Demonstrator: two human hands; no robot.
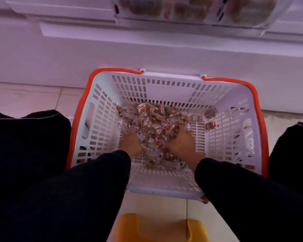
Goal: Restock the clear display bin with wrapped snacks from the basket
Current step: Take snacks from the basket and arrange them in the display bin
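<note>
Both hands, the left hand [130, 141] and right hand [181, 140], dig into the wrapped snacks [153, 123] heaped in the white basket [101, 119], fingers buried so their grip cannot be told, apparently scooping a load to lift toward the clear display bin [199, 11] above.

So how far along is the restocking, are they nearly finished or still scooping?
Still scooping, by the look of it. Both the left hand and right hand are dug into the wrapped snacks in the basket, fingers buried, gathering a load. The clear display bin above already shows brown contents, though blurred. A good pile remains in the basket, so several more handfuls look left.
</note>
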